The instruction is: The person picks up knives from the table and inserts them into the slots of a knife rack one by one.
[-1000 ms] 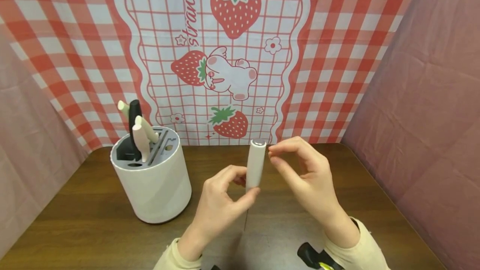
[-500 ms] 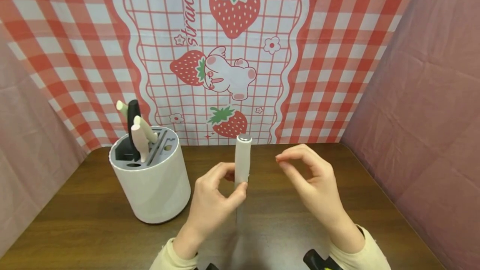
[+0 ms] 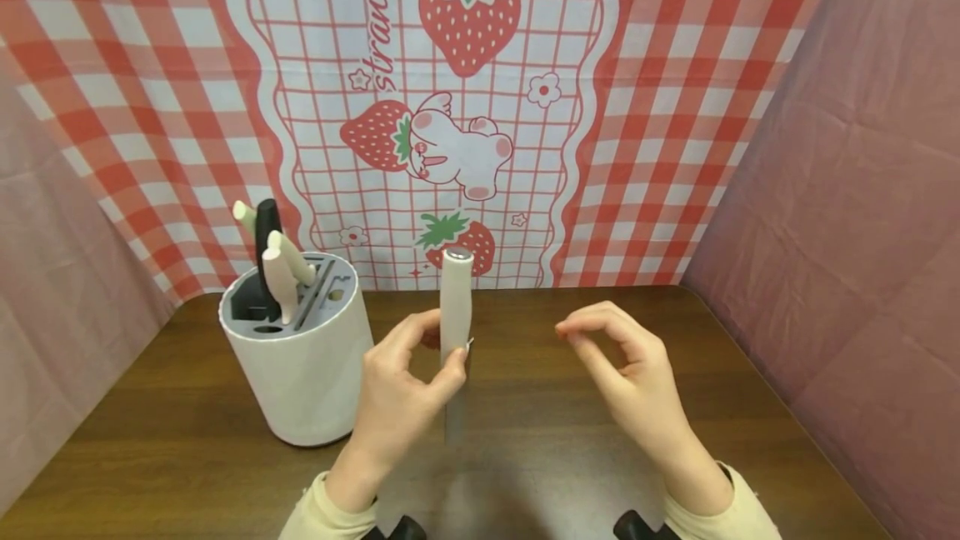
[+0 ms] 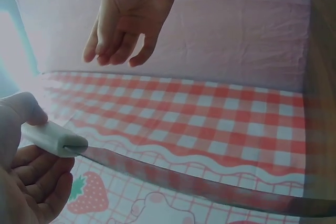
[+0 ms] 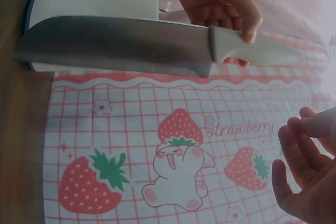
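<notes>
My left hand [image 3: 397, 394] grips a kitchen knife [image 3: 456, 302] by its white handle, thumb on one side and fingers on the other. The knife stands upright, handle end up, blade down over the table. In the right wrist view its broad steel blade [image 5: 121, 45] shows from the side; the left wrist view shows the blade [image 4: 184, 182] nearly edge-on. Off to the right, my right hand [image 3: 630, 382] hovers with loosely curled fingers, thumb and index tips close together, nothing visible between them. The white knife block [image 3: 307, 382] stands left of my left hand.
Several handles, among them a black handle [image 3: 267, 248] and a pink handle [image 3: 281, 282], stick up from the block's grey slotted top. A checked strawberry cloth [image 3: 652, 148] hangs behind the brown wooden table [image 3: 555, 457]. Pinkish cloth [image 3: 840, 215] closes off the right side.
My left hand has carried the knife leftward and slightly up, nearer the knife block. My right hand has drawn away from the knife, to the right and a little down.
</notes>
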{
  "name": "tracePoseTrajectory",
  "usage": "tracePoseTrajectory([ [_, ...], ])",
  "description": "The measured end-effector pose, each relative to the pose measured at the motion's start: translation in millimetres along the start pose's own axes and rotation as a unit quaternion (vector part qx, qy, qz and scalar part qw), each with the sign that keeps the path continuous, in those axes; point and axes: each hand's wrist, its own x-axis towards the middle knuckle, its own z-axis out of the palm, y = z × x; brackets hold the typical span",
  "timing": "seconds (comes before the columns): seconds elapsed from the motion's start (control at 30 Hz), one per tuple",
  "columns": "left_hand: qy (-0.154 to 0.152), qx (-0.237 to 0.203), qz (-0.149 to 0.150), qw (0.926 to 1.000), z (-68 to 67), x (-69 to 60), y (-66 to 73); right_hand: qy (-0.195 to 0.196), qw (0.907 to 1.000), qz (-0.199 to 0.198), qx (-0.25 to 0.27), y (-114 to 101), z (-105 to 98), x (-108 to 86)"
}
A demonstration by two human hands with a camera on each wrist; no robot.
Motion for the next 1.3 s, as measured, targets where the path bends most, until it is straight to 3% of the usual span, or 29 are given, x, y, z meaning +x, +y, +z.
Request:
tracePoseTrajectory([
  [0.3,0.055,0.016,-0.002,0.9983,-17.0,6.4,-2.7,-0.002,0.9999,0.006,-0.011,3,-1,-3.5],
  [0.67,0.093,0.026,0.000,0.9953,-32.6,9.8,-1.6,-0.041,0.9969,0.050,-0.045,10,-8,-15.5],
  [0.83,0.123,0.022,0.023,0.9918,-39.4,12.3,-1.2,-0.043,0.9953,0.067,-0.055,13,-10,-20.7],
  [1.03,0.158,0.026,0.030,0.9866,-48.8,15.3,-0.8,-0.051,0.9913,0.100,-0.069,19,-11,-27.1],
  [1.3,0.207,0.019,0.045,0.9771,-59.1,20.6,1.3,-0.036,0.9920,0.098,-0.070,32,-7,-37.8],
])
